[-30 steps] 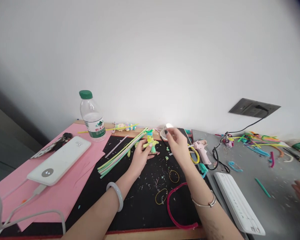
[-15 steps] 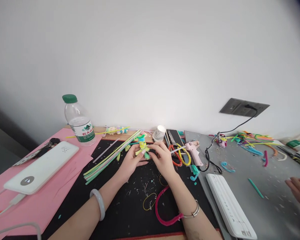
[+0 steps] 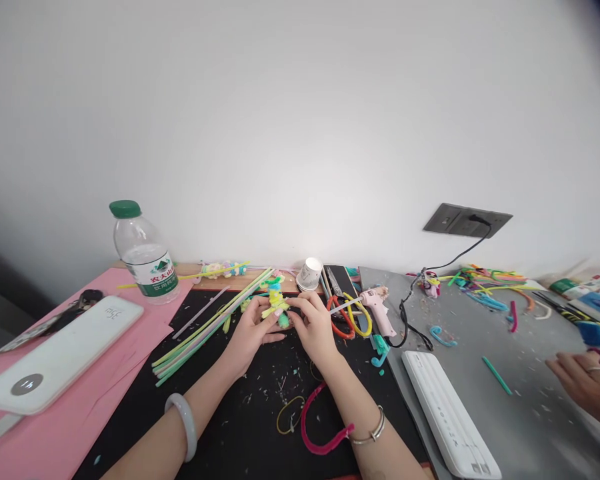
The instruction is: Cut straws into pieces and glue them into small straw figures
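Between both hands, above the black mat (image 3: 230, 427), is a small pipe-cleaner figure (image 3: 276, 298) in yellow, blue and green. My left hand (image 3: 253, 327) pinches its yellow part from the left, thumb on top. My right hand (image 3: 313, 323) has its fingertips closed at the lower right of the figure, by a round green piece (image 3: 283, 320). The fingers partly hide where each hand grips. Just left of my left hand lies a bundle of green, yellow and pale pipe cleaners (image 3: 210, 327). A magenta pipe cleaner (image 3: 313, 440) curves beside my right forearm.
Right of my hands are red-and-yellow-handled scissors (image 3: 341, 318), a pink glue gun (image 3: 379, 310) with a black cord, and a paper cup (image 3: 310, 274). A white power bank (image 3: 450, 413) lies farther right, near another person's hand (image 3: 587, 383). A water bottle (image 3: 147, 260) stands left.
The view has shifted slightly, so the scene sits farther left. The figure now tilts a little differently, with its round green end showing more. The other person's hand shows more at the right.
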Available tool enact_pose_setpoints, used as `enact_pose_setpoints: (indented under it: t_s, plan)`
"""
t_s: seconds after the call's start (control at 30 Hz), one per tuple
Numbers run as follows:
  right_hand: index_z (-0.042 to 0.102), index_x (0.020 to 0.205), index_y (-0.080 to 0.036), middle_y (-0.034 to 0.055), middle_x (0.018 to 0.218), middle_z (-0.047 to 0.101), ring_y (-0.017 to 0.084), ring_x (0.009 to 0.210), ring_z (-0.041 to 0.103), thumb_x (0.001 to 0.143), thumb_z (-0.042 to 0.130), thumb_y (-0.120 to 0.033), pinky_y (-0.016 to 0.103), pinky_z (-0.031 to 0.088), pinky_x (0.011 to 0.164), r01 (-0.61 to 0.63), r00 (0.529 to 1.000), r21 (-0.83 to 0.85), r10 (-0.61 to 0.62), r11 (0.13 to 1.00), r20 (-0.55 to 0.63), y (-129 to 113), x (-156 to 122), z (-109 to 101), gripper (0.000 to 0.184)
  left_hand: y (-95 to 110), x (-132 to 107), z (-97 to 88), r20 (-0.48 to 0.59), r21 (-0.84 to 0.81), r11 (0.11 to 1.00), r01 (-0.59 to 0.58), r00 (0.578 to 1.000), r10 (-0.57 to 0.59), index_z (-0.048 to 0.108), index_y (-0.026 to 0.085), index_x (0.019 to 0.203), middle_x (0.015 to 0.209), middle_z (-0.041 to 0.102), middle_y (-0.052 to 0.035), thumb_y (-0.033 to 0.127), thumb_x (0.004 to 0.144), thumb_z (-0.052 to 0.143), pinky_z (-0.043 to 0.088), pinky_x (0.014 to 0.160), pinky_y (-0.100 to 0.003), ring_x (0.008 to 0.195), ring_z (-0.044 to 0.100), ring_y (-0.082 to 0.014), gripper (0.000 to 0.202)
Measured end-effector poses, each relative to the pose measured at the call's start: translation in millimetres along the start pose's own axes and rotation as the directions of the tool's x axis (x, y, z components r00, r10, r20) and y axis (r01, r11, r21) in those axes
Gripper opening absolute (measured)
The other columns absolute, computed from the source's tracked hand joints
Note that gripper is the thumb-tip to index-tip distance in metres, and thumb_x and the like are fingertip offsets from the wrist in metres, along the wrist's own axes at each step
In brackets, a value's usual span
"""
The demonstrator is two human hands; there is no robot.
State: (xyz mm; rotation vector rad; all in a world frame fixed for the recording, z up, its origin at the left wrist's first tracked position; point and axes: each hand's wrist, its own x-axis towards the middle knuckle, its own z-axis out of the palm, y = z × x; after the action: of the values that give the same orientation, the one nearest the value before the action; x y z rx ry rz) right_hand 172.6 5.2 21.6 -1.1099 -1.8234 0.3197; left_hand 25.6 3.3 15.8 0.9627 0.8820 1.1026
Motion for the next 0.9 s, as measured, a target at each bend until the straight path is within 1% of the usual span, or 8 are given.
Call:
enact_pose_setpoints:
  t_s: [0.13,0.2,0.27,0.37,0.43,0.53,0.77,0.9]
  plan:
    - [0.061,0.098,-0.022,0.0058,0.092,0.054,0.016,0.076,0.053,0.081,0.050,-0.014,0.026,0.046,0.062,-0.014,1.000,0.003,0.014,1.000,-0.002,1.3,-1.5,0.8,0.022,1.0,-1.0,0.7,-0.003,0.009,1.000,0.002,1.000,-0.002,0.044,0.022,0.095,0.104,0.058,-0.0043,0.040,0.074,0.062,0.055,0.066,-0.030,0.079,0.066,-0.0167,0.033]
    - [0.061,0.099,-0.022,0.0059,0.092,0.054,0.016,0.076,0.053,0.081,0.050,-0.014,0.027,0.046,0.062,-0.014,1.000,-0.001,0.014,1.000,-0.015,2.4,-2.4,1.6,0.023,2.1,-1.1,2.0,-0.004,0.038,0.999,0.009,1.000,-0.008,0.044,0.022,0.097,0.102,0.059,-0.0039,0.040,0.074,0.061,0.055,0.064,-0.028,0.074,0.067,-0.0154,0.033]
    - [0.062,0.099,-0.022,0.0060,0.092,0.054,0.016,0.076,0.054,0.081,0.050,-0.015,0.027,0.046,0.062,-0.014,1.000,-0.006,0.014,1.000,-0.021,3.8,-3.0,2.3,0.023,2.8,-0.5,3.4,-0.020,0.090,0.996,0.023,1.000,-0.021,0.043,0.022,0.098,0.094,0.061,-0.0025,0.041,0.075,0.059,0.054,0.058,-0.025,0.062,0.066,-0.0129,0.034]
    - [0.062,0.098,-0.022,0.0063,0.092,0.054,0.016,0.075,0.054,0.081,0.050,-0.017,0.028,0.046,0.062,-0.014,1.000,-0.014,0.013,1.000,-0.024,5.1,-3.3,2.7,0.021,2.3,1.3,4.2,-0.050,0.134,0.991,0.014,0.999,-0.008,0.042,0.020,0.096,0.076,0.060,0.0016,0.041,0.073,0.061,0.046,0.043,-0.018,0.046,0.061,-0.0096,0.036]
    - [0.063,0.098,-0.022,0.0063,0.092,0.054,0.016,0.075,0.053,0.081,0.050,-0.017,0.028,0.046,0.061,-0.010,1.000,-0.020,0.010,1.000,-0.030,4.9,-3.1,2.7,0.022,1.4,2.3,3.7,-0.048,0.111,0.994,-0.014,0.999,0.019,0.043,0.019,0.092,0.071,0.059,0.0029,0.040,0.070,0.064,0.044,0.043,-0.017,0.047,0.060,-0.0096,0.036]
    - [0.063,0.098,-0.022,0.0062,0.092,0.055,0.015,0.074,0.053,0.081,0.051,-0.018,0.027,0.045,0.060,-0.012,1.000,-0.010,0.012,1.000,-0.026,3.4,-2.5,2.6,0.021,0.3,2.2,2.4,-0.044,0.077,0.997,-0.028,0.999,0.031,0.043,0.019,0.089,0.072,0.060,0.0025,0.039,0.069,0.065,0.046,0.048,-0.018,0.054,0.063,-0.0106,0.036]
    - [0.062,0.096,-0.021,0.0050,0.090,0.054,0.013,0.068,0.051,0.080,0.052,-0.014,0.026,0.044,0.058,-0.047,0.999,0.053,0.048,0.997,-0.020,1.4,-2.5,2.4,0.020,0.0,0.3,1.7,-0.013,0.059,0.998,-0.033,0.999,0.034,0.041,0.019,0.088,0.092,0.063,-0.0023,0.038,0.072,0.063,0.052,0.058,-0.023,0.064,0.067,-0.0134,0.033]
    - [0.062,0.094,-0.021,0.0043,0.088,0.054,0.012,0.064,0.049,0.079,0.052,-0.013,0.025,0.043,0.057,-0.055,0.998,0.074,0.057,0.996,-0.026,0.6,-2.7,2.5,0.021,0.1,0.6,1.7,-0.010,0.084,0.995,-0.049,0.999,0.050,0.041,0.019,0.088,0.094,0.063,-0.0038,0.039,0.072,0.062,0.052,0.057,-0.023,0.064,0.067,-0.0139,0.033]
